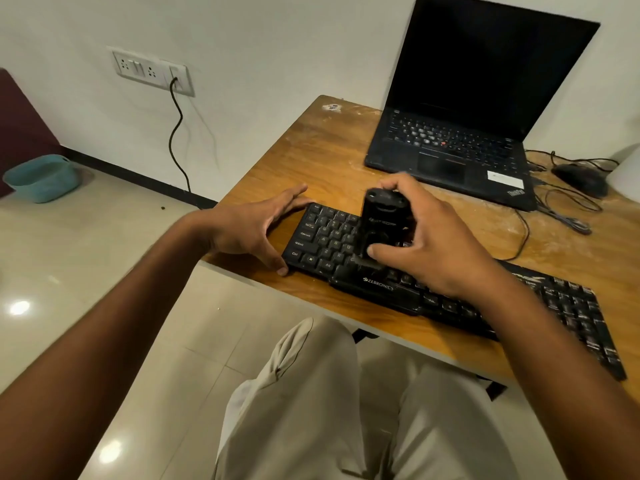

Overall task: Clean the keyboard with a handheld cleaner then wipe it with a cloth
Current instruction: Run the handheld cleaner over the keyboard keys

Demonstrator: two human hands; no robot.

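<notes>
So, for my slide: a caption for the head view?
Right hand holds handheld cleaner on keyboard; left hand steadies its end.

Right hand (429,244) is gripping the black handheld cleaner (382,220) upright on the keyboard (450,292), left hand (252,230) is bracing the keyboard's 9 o'clock end, laptop (460,133) is sitting at 1 o'clock on the bench (311,150).

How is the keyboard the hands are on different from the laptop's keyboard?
The keyboard lies flat at the near edge of the table, on its own; the laptop keys sit further back, built in below an upright dark screen. The keyboard looks longer than the laptop. The left hand holds the keyboard's end while the right hand holds a black handheld cleaner on it; nothing touches the laptop. Both are black.
</notes>
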